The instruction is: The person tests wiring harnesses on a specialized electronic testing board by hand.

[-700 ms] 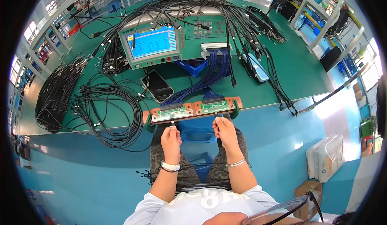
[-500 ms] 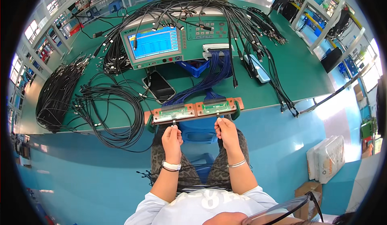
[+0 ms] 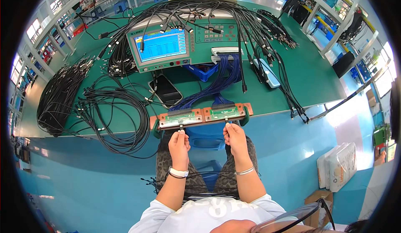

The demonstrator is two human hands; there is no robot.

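At the green desk's (image 3: 307,76) front edge, your left hand (image 3: 179,147) and right hand (image 3: 236,139) each pinch a cable connector (image 3: 181,127) by the fixture (image 3: 203,115); likely light, stiff: grip the housing, not the softer cord.

On the green worktable (image 3: 311,72), a black-screened smartphone (image 3: 166,91) is laid at a slant, and a flat, light-blue oblong case (image 3: 271,77) is set farther right — a blue plastic tray (image 3: 203,73) is seen between them. Beneath the near edge, a blue plastic stool (image 3: 204,142) is partly hidden. On the glossy blue floor (image 3: 286,149) at right, white plastic-wrapped packages (image 3: 337,166) are grouped — a brown cardboard box (image 3: 316,199) is placed near them.
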